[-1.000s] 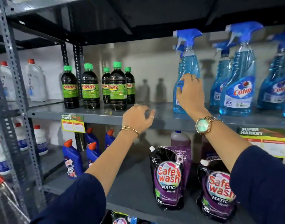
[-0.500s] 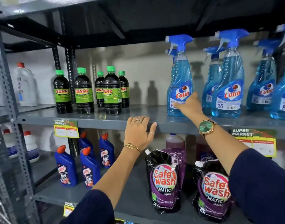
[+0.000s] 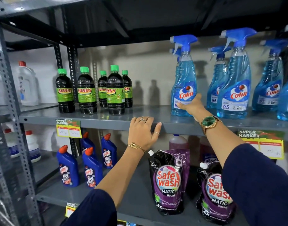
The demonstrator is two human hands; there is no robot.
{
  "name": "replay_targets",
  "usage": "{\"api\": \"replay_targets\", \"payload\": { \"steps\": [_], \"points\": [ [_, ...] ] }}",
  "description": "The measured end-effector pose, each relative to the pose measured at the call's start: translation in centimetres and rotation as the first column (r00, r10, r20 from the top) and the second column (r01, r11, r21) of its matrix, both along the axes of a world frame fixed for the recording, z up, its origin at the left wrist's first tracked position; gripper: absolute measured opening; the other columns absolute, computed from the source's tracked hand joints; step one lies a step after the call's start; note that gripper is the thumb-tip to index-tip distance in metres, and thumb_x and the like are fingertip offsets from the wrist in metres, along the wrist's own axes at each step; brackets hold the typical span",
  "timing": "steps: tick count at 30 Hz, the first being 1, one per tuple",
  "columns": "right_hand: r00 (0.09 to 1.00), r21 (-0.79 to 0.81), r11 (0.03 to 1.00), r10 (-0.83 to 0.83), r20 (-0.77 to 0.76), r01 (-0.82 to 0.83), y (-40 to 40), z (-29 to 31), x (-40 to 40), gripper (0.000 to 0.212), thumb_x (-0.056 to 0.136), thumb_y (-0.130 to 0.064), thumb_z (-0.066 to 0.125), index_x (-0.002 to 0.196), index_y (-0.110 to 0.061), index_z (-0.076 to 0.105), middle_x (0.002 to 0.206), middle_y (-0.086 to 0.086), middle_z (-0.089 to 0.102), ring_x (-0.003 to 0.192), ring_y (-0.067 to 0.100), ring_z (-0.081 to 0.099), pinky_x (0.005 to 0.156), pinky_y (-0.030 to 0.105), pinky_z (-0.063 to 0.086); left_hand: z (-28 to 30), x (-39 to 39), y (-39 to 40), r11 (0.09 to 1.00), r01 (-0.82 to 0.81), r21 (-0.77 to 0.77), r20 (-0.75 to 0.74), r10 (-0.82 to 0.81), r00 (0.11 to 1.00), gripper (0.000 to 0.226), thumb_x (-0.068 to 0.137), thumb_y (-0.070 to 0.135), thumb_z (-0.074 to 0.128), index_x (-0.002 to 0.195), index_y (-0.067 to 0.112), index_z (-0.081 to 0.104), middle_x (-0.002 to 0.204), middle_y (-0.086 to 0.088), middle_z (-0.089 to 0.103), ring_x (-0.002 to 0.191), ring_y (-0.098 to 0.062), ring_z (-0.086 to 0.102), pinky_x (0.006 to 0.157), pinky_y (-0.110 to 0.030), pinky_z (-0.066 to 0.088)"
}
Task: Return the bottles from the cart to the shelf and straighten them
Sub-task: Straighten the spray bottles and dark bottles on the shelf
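A blue Colin spray bottle (image 3: 184,74) stands upright on the grey middle shelf (image 3: 97,119), label facing me. My right hand (image 3: 192,105) reaches to its lower right side, fingers touching the label near the base. My left hand (image 3: 143,131) rests flat on the shelf's front edge with the fingers spread, holding nothing. More Colin spray bottles (image 3: 234,82) stand in a row to the right. The cart is out of view.
Several dark Sunny bottles with green caps (image 3: 87,93) stand at the shelf's left. Below are blue Harpic bottles (image 3: 91,168) and purple Safewash pouches (image 3: 169,181). White bottles (image 3: 28,85) fill the neighbouring rack. Yellow price tags (image 3: 69,129) hang on the shelf edge.
My right hand slid from high on the spray bottle's body down to its base, and the label now faces front. My left hand opened and settled on the shelf edge.
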State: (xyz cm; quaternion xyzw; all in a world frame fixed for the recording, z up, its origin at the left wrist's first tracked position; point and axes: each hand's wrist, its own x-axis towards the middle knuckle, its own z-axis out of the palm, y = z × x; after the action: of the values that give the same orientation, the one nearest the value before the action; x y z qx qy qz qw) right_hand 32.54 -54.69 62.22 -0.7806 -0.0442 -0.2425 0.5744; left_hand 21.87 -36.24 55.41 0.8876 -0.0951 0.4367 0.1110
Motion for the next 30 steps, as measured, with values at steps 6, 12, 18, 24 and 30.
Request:
{"api": "replay_targets", "payload": {
  "steps": [6, 12, 18, 24, 30],
  "points": [
    [0.998, -0.003, 0.998, 0.058, 0.013, -0.058, -0.7, -0.4, 0.5, 0.067, 0.073, -0.008, 0.075, 0.123, -0.007, 0.031, 0.123, 0.012, 0.054, 0.111, 0.024, 0.053, 0.091, 0.035, 0.044, -0.1, 0.3, 0.0, 1.0, 0.019, -0.004, 0.04, -0.019, 0.999, 0.06, 0.083, 0.047, 0.029, 0.098, 0.005, 0.07, 0.097, -0.013, 0.074, 0.091, -0.031, 0.067, 0.088, -0.039, 0.045],
    [0.998, -0.028, 0.997, 0.067, 0.002, -0.067, -0.6, -0.2, 0.0, 0.075, 0.075, -0.011, 0.074, 0.131, -0.009, 0.024, 0.13, 0.014, 0.05, 0.118, 0.027, 0.049, 0.1, 0.039, 0.042, 0.0, 0.6, -0.3, 0.999, -0.005, -0.032, 0.043, 0.007, 0.999, 0.065, 0.083, 0.051, 0.025, 0.098, 0.006, 0.07, 0.096, -0.013, 0.074, 0.092, -0.03, 0.065, 0.09, -0.037, 0.041],
    [0.855, -0.261, 0.873, -0.27, 0.443, 0.411, -1.5, 0.9, -3.7, 0.049, 0.086, -0.025, 0.06, 0.124, -0.003, 0.039, 0.124, 0.019, 0.05, 0.114, 0.035, 0.046, 0.092, 0.043, 0.04, 0.6, 0.8, -2.4, 1.0, -0.018, -0.011, -0.001, 0.018, 1.0, 0.05, 0.086, 0.042, 0.034, 0.084, 0.006, 0.068, 0.085, -0.013, 0.071, 0.085, -0.032, 0.063, 0.085, -0.036, 0.041],
    [0.662, -0.101, 0.717, -0.567, 0.491, 0.689, -6.2, 2.2, -5.3, 0.041, 0.082, -0.02, 0.061, 0.115, -0.002, 0.045, 0.123, 0.02, 0.048, 0.112, 0.038, 0.043, 0.09, 0.042, 0.037, 0.9, 0.8, -7.0, 0.993, 0.102, 0.066, -0.006, -0.102, 0.995, 0.046, 0.087, 0.04, 0.032, 0.091, 0.009, 0.066, 0.093, -0.01, 0.072, 0.089, -0.028, 0.063, 0.089, -0.035, 0.042],
    [0.734, -0.234, 0.697, -0.625, 0.266, 0.678, -9.4, 1.5, -5.2, 0.09, 0.067, -0.043, 0.075, 0.132, -0.004, 0.026, 0.141, 0.02, 0.031, 0.126, 0.042, 0.032, 0.096, 0.054, 0.039, 1.0, 1.0, -9.5, 0.99, 0.106, 0.093, 0.014, -0.108, 0.994, 0.041, 0.092, 0.036, 0.033, 0.084, 0.009, 0.064, 0.086, -0.01, 0.072, 0.081, -0.028, 0.063, 0.083, -0.035, 0.041]
  ]
}}
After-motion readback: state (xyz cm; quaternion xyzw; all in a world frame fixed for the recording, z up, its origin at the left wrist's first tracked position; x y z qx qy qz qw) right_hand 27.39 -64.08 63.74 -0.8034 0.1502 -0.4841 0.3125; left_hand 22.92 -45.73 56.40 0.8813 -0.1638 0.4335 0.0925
